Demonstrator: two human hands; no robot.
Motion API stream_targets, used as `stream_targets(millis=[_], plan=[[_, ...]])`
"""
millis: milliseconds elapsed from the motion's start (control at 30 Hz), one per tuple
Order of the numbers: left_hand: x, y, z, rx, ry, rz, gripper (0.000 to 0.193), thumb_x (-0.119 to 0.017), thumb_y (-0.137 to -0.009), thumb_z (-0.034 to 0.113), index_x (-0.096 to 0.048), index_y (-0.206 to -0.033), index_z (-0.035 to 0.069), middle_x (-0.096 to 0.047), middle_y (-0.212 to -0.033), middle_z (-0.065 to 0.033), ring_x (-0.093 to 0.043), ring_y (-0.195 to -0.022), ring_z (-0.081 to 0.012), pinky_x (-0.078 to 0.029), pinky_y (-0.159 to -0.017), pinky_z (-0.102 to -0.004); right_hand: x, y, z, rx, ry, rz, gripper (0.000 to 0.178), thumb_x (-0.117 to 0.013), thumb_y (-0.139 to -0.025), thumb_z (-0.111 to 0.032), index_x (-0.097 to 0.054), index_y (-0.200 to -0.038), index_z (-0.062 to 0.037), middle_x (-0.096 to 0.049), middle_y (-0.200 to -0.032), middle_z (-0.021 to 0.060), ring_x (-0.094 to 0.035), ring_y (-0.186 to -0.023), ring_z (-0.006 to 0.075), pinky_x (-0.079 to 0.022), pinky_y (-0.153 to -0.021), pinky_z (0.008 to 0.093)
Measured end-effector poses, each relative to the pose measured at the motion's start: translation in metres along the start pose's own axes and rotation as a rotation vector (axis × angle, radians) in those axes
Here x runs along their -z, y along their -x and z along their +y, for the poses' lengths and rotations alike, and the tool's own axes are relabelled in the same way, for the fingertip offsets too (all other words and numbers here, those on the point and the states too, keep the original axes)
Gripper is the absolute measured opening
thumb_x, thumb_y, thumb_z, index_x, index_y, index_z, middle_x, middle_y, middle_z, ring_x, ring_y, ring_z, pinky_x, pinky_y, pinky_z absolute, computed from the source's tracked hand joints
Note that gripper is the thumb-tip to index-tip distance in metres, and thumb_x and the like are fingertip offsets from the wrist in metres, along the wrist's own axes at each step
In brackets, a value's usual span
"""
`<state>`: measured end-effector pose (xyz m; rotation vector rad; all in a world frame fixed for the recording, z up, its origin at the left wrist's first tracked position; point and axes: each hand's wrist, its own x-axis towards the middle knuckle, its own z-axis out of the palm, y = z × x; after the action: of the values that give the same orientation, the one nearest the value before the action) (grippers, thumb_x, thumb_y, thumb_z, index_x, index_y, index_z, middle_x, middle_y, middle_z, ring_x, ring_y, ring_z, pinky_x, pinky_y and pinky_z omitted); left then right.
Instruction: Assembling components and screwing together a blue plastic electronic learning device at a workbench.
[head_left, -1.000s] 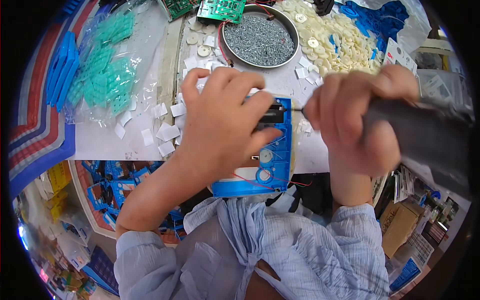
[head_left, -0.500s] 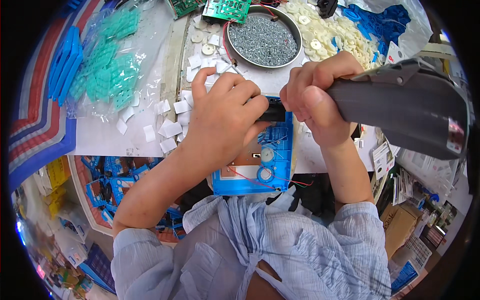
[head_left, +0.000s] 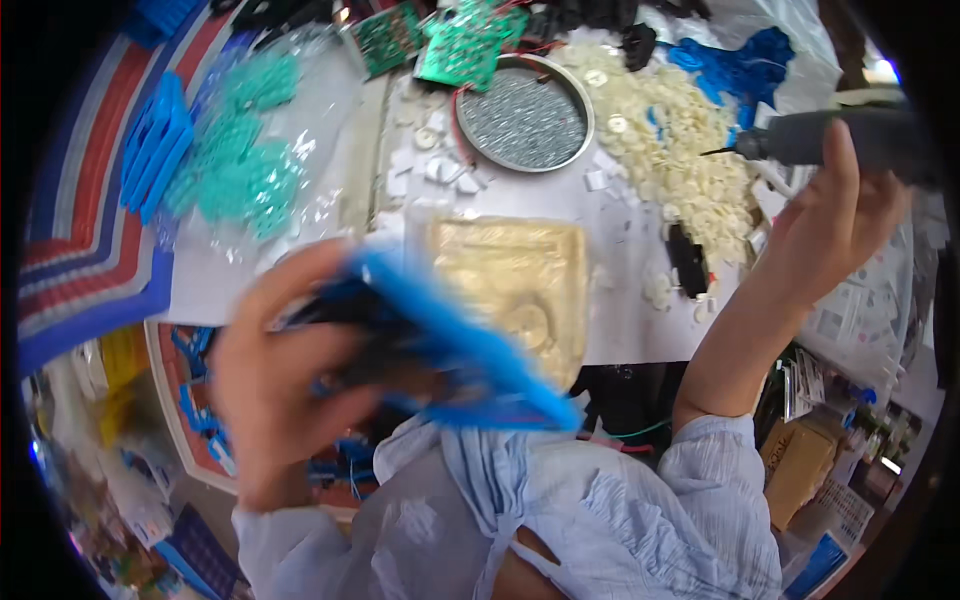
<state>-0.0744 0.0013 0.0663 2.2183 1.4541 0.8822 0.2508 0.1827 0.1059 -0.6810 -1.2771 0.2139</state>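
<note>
My left hand (head_left: 290,370) is closed on a blue plastic housing (head_left: 475,360), smeared by motion. The housing hangs tilted off the table's front edge, with dark parts showing on its inner side. A wire trails near its lower right end. At the right, my right hand (head_left: 825,225) grips a dark grey electric screwdriver (head_left: 850,140), its thin bit pointing left over the pale discs. On the table between my hands lies a yellowish fixture (head_left: 500,255) with a rounded shape moulded in it, partly covered by the housing.
A round metal pan of screws (head_left: 525,115) stands behind the fixture. Green circuit boards (head_left: 470,45) lie beside it, and pale plastic discs (head_left: 650,120) are heaped right. Teal parts (head_left: 240,160) in clear plastic lie left. A bin of blue units (head_left: 190,400) sits below the table edge.
My left hand has lifted the blue housing off the fixture and carried it left and toward me. My right hand has moved right and away with the screwdriver.
</note>
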Motion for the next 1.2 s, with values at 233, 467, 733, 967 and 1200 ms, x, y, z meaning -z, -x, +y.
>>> stream_targets(millis=[233, 467, 733, 967, 1200], plan=[[0.087, 0.228, -0.119, 0.967, 0.193, -0.125, 0.068, -0.066, -0.081, 0.001, -0.049, -0.147, 0.0, -0.054, -0.144, -0.0138, -0.049, -0.136, -0.0254, -0.035, -0.116, -0.0363, 0.091, 0.032, 0.009, -0.334, 0.196, -0.719, 0.028, -0.067, -0.092, 0.0, -0.067, -0.12, 0.0007, -0.073, -0.104, 0.0121, -0.068, -0.083, 0.0153, -0.055, -0.08, 0.0297], [0.06, 0.519, -0.277, 1.329, -0.338, 0.108, 0.073, -0.073, -0.093, 0.027, -0.042, -0.149, -0.008, -0.047, -0.15, -0.031, -0.05, -0.135, -0.0463, -0.044, -0.111, -0.0484, 0.09, 0.004, 0.174, -0.074, 1.006, -0.743, 0.03, -0.066, -0.091, -0.012, -0.072, -0.12, -0.0061, -0.073, -0.119, 0.0159, -0.069, -0.11, 0.031, -0.055, -0.093, 0.0404], [0.027, 0.385, -0.235, 0.838, -0.973, 0.351, 0.062, -0.069, -0.095, 0.022, -0.048, -0.147, -0.003, -0.051, -0.142, -0.0322, -0.056, -0.126, -0.0473, -0.047, -0.104, -0.0539, 0.079, -0.024, 0.24, -0.193, 1.32, -0.762, 0.027, -0.064, -0.091, -0.023, -0.074, -0.115, -0.015, -0.074, -0.109, 0.0185, -0.07, -0.096, 0.0374, -0.055, -0.088, 0.0486], [-0.01, 0.104, -0.063, 0.356, -0.29, 0.35, 0.039, -0.061, -0.092, -0.004, -0.061, -0.132, -0.001, -0.061, -0.132, -0.0159, -0.061, -0.113, -0.0262, -0.049, -0.09, -0.034, 0.071, -0.006, 0.259, -0.078, 1.373, -0.604, 0.026, -0.068, -0.09, -0.027, -0.076, -0.112, -0.0169, -0.076, -0.11, 0.0139, -0.071, -0.095, 0.0373, -0.057, -0.084, 0.0487], [-0.082, -0.01, 0.014, -0.04, 0.324, 0.053, 0.033, -0.067, -0.085, -0.006, -0.067, -0.118, -0.002, -0.069, -0.111, -0.0163, -0.069, -0.086, -0.0244, -0.055, -0.073, -0.0316, 0.045, -0.004, 0.208, -0.16, 1.123, -0.657, 0.026, -0.072, -0.089, -0.026, -0.076, -0.111, -0.0128, -0.075, -0.112, 0.0147, -0.071, -0.101, 0.0364, -0.056, -0.087, 0.045]])
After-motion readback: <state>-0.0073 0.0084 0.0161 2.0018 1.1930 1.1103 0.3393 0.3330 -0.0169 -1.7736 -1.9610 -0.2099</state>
